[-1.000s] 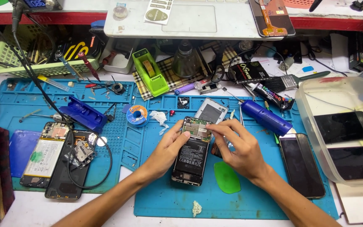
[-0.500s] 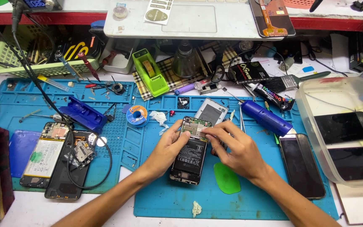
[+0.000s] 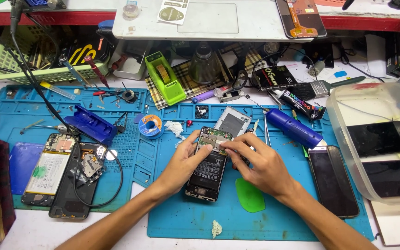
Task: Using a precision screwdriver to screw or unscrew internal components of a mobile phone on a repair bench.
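The opened phone point(image 3: 208, 164) lies back-up on the blue repair mat point(image 3: 181, 217). The left hand point(image 3: 184, 162) clasps its edge to steady it; the right hand point(image 3: 255, 164) fingertips pinch, seemingly, something small at the circuit board.

Both forearms rise from the lower edge toward frame centre. The left hand point(image 3: 186, 159) curls, thumb raised; the right hand point(image 3: 260, 164) pinches its fingertips point(image 3: 224, 146) together.

The opened phone point(image 3: 208, 166) lay on the mat point(image 3: 181, 222), between the left hand point(image 3: 184, 162) and right hand point(image 3: 260, 166). A tape roll point(image 3: 151, 126) sat behind-left of it, a plastic pick point(image 3: 249, 195) to its right, another phone point(image 3: 332, 181) further right, and a tub point(image 3: 348, 139) holding two phones beyond.
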